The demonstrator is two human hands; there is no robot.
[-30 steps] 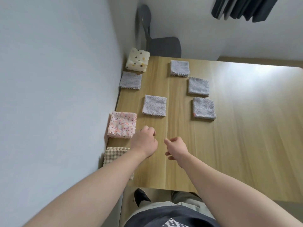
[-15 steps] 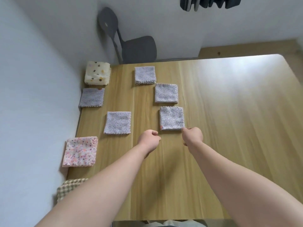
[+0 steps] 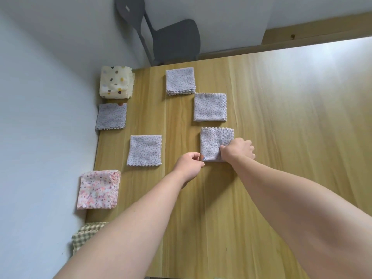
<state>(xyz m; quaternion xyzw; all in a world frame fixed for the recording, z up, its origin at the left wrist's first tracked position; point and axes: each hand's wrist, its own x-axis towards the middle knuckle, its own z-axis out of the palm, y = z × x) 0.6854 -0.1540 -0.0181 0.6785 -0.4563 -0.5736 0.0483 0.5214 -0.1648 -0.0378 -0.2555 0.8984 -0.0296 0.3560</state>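
A folded lilac dotted cloth (image 3: pixel 213 140) lies on the wooden table (image 3: pixel 281 137). My right hand (image 3: pixel 239 150) lies on its near right corner with the fingers curled over the edge. My left hand (image 3: pixel 190 165) pinches the cloth's near left corner, where a small reddish tag shows. Both forearms reach in from the bottom of the view.
Several more folded lilac cloths lie around, such as the cloth (image 3: pixel 210 107) just beyond and the cloth (image 3: pixel 145 150) to the left. A cream spotted stack (image 3: pixel 115 81), a pink floral cloth (image 3: pixel 98 189) and a checked cloth (image 3: pixel 86 235) line the left wall. A grey chair (image 3: pixel 173 37) stands behind the table.
Both hands moved forward and right from the near table edge to the lilac cloth. They now grip its two near corners. The camera swung right.
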